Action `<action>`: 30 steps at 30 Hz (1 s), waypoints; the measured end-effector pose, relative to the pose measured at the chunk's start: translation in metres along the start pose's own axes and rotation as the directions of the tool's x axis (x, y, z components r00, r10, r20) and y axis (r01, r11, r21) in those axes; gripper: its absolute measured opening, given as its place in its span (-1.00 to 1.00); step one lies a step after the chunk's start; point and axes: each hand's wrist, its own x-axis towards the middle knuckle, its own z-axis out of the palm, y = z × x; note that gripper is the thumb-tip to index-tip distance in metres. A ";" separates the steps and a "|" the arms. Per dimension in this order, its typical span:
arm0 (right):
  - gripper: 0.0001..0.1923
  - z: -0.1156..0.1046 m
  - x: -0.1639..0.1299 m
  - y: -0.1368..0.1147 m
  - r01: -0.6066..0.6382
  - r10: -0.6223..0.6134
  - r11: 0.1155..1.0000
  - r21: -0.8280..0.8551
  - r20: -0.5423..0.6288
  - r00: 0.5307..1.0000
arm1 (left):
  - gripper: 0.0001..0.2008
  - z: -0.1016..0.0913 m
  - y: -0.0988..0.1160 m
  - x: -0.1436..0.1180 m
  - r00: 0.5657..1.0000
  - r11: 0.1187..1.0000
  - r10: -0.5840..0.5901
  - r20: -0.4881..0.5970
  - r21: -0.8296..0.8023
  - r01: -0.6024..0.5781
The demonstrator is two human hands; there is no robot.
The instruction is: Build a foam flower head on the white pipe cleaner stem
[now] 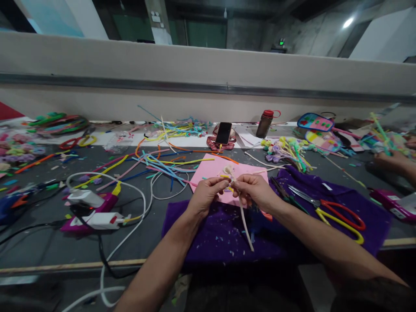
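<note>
both forearms reach over a purple cloth (221, 234) on the table (39, 247). i see my left hand (205, 196) and right hand (253, 190) each pinching shut on a cream fuzzy pipe cleaner (244, 221) above a pink paper sheet (211, 170); red-and-yellow scissors (338, 214) lie just right.

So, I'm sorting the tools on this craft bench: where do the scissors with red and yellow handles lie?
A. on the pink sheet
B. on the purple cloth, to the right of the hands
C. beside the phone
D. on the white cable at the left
B: the scissors lie on the purple cloth, right of the right hand, apart from the pink sheet and the phone.
</note>
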 end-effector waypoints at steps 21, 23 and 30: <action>-0.70 0.022 0.007 0.001 0.052 -0.050 0.999 -0.018 0.065 0.997 | -0.68 -0.004 -0.002 0.000 0.991 0.953 -0.062 0.119 -0.289 0.094; -0.71 0.021 0.007 0.000 0.055 -0.054 0.998 -0.011 0.052 0.997 | -0.67 -0.003 0.000 -0.002 0.989 0.948 -0.057 0.139 -0.304 0.098; -0.74 0.024 0.006 -0.002 0.051 -0.047 0.996 -0.079 0.051 0.998 | -0.69 -0.003 0.000 0.000 0.994 0.951 -0.065 0.086 -0.297 0.088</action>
